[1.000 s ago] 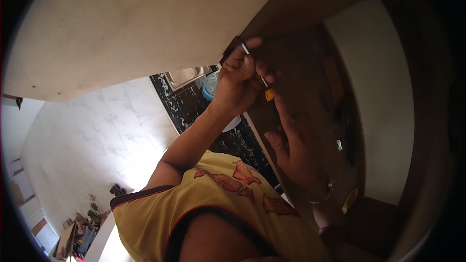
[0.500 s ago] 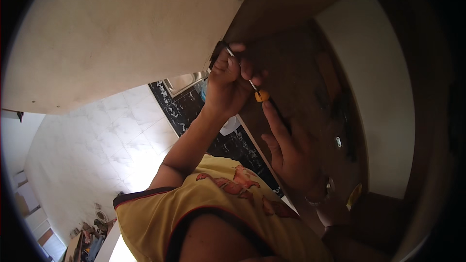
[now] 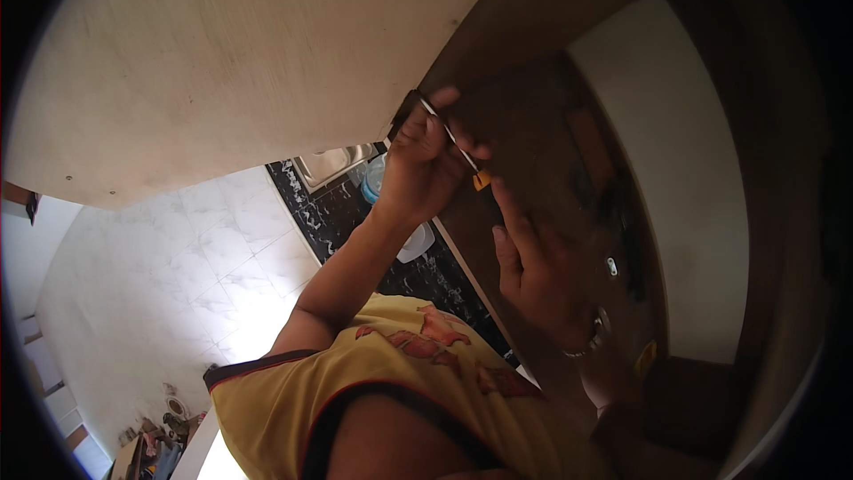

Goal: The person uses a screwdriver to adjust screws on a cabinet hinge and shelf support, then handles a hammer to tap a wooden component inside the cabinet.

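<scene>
A screwdriver with a thin bright shaft (image 3: 460, 148) and an orange handle collar (image 3: 482, 180) slants across the middle of the view. My left hand (image 3: 422, 169) has its fingers about the shaft, with one finger stretched past it. The shaft's upper end meets a dark piece (image 3: 407, 114) at the edge of a pale wooden panel (image 3: 267, 53); the tip itself cannot be made out. My right hand (image 3: 542, 280) is at the handle end, its index finger lying along the handle and its thumb apart. Most of the handle and the other right fingers are hidden in shadow.
The panel spreads over the upper left, beside a dark cabinet interior with a pale board (image 3: 684, 178). Below are a black patterned counter (image 3: 426, 276), a metal sink (image 3: 329, 164), a blue-and-clear container (image 3: 373, 180) and a pale tiled floor (image 3: 204, 249). Clutter (image 3: 160, 444) lies lower left.
Both hands and the screwdriver sit slightly lower and further right in view. My right index finger has shifted against the orange collar. The whole scene has also shifted a little.
</scene>
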Tool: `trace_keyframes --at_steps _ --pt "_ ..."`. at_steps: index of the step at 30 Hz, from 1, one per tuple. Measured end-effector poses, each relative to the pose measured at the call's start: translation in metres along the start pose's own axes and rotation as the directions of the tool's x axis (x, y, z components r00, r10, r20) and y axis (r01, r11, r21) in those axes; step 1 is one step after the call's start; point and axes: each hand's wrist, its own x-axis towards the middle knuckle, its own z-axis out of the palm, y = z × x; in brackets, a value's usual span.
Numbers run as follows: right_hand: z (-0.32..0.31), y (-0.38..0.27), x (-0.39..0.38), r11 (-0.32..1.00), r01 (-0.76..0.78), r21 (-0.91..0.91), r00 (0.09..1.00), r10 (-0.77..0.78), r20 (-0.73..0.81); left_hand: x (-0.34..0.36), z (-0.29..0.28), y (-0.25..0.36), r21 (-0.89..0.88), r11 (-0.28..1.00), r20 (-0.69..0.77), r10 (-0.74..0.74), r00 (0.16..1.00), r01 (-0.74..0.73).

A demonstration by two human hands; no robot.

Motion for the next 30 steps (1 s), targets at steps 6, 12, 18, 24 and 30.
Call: trace_keyframes --at_steps 6,12,18,24,30 --pt "0.022 0.025 -0.006 0.084 -0.488 0.869 0.854 0.251 0.455 -0.004 -0.015 0.002 -0.157 0.985 0.072 -0.067 0.995 0.078" --pt "-0.008 0.018 0.003 0.987 0.125 -0.098 0.985 -0.135 -0.108 0.002 -0.011 -0.004 -0.145 0.989 0.042 -0.011 0.999 0.017" --pt "0.011 0.007 -0.005 0.249 -0.500 0.829 0.850 0.323 0.416 -0.005 -0.017 0.002 -0.288 0.954 0.076 -0.068 0.995 0.087" --pt "-0.003 0.001 -0.006 0.907 -0.154 0.393 0.988 0.127 0.093 0.000 -0.016 -0.004 -0.203 0.979 0.061 0.000 0.998 0.012" --pt "0.021 -0.003 -0.014 0.774 -0.126 0.621 0.992 0.107 0.069 -0.005 -0.002 0.004 -0.247 0.966 0.039 -0.068 0.997 0.076"
